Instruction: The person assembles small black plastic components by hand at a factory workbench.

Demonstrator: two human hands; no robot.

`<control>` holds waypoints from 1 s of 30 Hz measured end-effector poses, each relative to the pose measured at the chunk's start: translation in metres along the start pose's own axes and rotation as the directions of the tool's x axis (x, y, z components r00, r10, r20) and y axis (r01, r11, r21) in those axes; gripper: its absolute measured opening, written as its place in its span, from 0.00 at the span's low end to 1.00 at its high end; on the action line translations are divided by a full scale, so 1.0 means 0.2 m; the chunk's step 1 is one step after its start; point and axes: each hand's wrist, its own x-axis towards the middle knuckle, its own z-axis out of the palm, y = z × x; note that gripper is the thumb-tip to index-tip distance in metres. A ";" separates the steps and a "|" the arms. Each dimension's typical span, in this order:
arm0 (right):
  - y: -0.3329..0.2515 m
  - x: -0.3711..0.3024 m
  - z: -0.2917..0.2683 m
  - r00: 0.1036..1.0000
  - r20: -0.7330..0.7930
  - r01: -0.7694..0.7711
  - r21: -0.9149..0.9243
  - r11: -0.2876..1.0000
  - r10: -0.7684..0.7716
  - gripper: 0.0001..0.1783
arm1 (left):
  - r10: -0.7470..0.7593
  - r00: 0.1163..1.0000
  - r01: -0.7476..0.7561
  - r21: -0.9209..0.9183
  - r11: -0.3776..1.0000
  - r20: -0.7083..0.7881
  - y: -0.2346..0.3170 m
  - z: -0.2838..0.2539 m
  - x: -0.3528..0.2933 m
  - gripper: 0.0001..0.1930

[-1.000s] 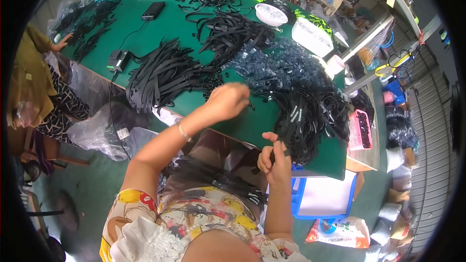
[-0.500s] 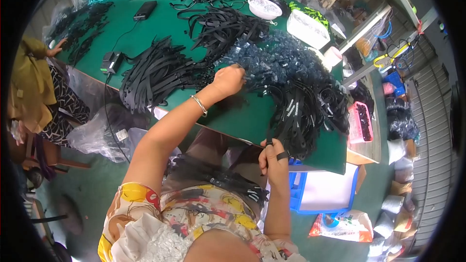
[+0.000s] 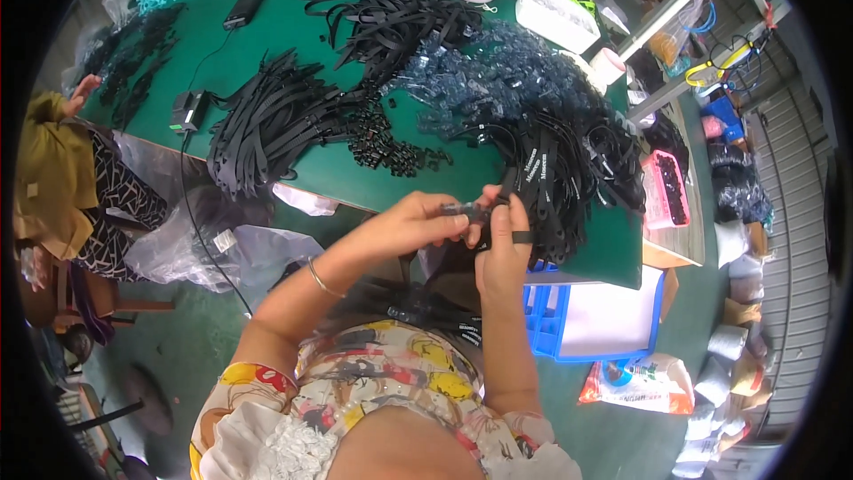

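1. At centre frame, your left hand [image 3: 418,224] pinches a small dark clip [image 3: 464,210].
2. Just right of it, your right hand [image 3: 505,249] grips a black strap [image 3: 518,185]: light and floppy, so hold it near the end.

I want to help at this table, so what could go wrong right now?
The black strap heap lies at the green table's edge, beside the right hand, so tugging one strap might drag others off. The small clear part pinched by the left hand is held beyond the edge and could drop to the floor. The straps look tangled, so they may snag.
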 end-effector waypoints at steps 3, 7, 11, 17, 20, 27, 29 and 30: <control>0.00 -0.02 0.01 0.999 0.036 -0.039 -0.056 0.998 0.041 0.14 | 0.152 0.931 -0.044 0.310 0.950 -0.332 0.02 0.11 -0.05 0.10; 0.00 -0.06 0.02 0.998 0.009 -0.061 -0.179 0.982 0.064 0.13 | 0.622 0.751 -0.181 0.836 0.518 -0.223 0.02 0.15 -0.07 0.14; -0.02 -0.10 0.02 0.998 0.051 -0.010 -0.313 0.950 0.027 0.12 | 0.679 0.724 -0.197 0.905 0.376 -0.125 0.08 0.18 -0.13 0.14; 0.02 -0.14 0.01 0.997 0.065 -0.028 -0.275 0.961 0.048 0.12 | 0.543 0.837 -0.061 0.974 0.219 -0.070 0.06 0.19 -0.17 0.09; -0.03 -0.13 0.02 1.000 0.010 -0.017 -0.263 0.965 0.020 0.13 | 0.438 0.888 -0.107 0.864 0.491 -0.139 0.00 0.15 -0.16 0.07; -0.14 -0.15 -0.04 0.947 0.232 -0.230 0.010 0.973 0.222 0.16 | -0.051 0.962 -0.038 -0.314 0.949 -0.270 -0.01 0.14 -0.18 0.08; -0.13 -0.15 -0.05 0.932 0.263 -0.266 0.022 0.964 0.252 0.16 | -0.032 0.984 -0.064 -0.507 0.859 -0.178 -0.03 0.16 -0.17 0.11; -0.13 -0.15 -0.03 0.917 0.263 -0.314 0.010 0.949 0.301 0.16 | -0.013 0.983 -0.091 -0.545 0.834 -0.184 -0.04 0.17 -0.16 0.13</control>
